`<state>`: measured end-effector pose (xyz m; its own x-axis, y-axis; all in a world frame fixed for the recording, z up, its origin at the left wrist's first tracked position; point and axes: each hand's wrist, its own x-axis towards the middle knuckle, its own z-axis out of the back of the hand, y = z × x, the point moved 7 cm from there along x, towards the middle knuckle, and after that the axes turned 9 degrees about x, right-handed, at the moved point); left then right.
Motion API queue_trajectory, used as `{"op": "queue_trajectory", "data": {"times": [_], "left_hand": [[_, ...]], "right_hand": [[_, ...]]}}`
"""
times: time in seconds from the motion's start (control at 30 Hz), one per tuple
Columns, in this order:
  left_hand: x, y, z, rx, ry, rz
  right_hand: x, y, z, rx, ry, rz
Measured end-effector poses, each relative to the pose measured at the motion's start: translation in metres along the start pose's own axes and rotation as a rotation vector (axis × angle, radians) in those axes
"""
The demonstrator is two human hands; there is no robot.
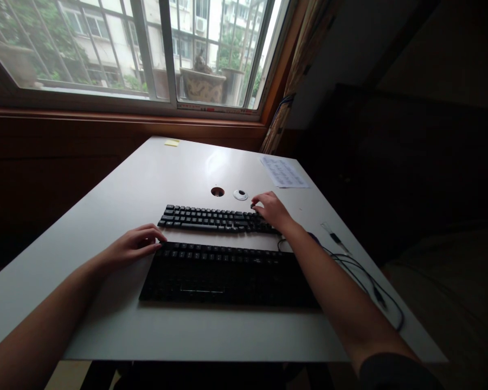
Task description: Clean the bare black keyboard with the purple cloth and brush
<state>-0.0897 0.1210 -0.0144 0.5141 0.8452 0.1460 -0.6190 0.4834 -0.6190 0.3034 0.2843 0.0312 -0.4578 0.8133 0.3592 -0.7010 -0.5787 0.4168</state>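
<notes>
The right hand has its thumb and finger pinched close on a small dark key, and rows of black keys sit on the white desk, mostly to the left of these fingers and a bit nearer the person. The left hand has bent fingers with tips at the far left corner of the black keyboard, which lies to their right, but I cannot tell if they hold anything. Past the right fingers is some paper, and a cord lies to their right, nearer the person.
</notes>
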Motion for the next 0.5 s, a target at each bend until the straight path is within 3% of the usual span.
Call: {"op": "queue_trajectory", "data": {"times": [0.17, 0.3, 0.5], "left_hand": [[0.0, -0.003, 0.0, -0.01, -0.006, 0.022], [0.0, -0.003, 0.001, -0.007, -0.021, 0.033], [-0.001, -0.002, 0.0, -0.008, -0.011, 0.03]], "right_hand": [[-0.043, 0.019, 0.038, 0.078, -0.014, -0.01], [-0.091, 0.018, 0.06, 0.217, 0.053, -0.097], [-0.153, 0.014, 0.073, 0.278, 0.128, -0.189]]}}
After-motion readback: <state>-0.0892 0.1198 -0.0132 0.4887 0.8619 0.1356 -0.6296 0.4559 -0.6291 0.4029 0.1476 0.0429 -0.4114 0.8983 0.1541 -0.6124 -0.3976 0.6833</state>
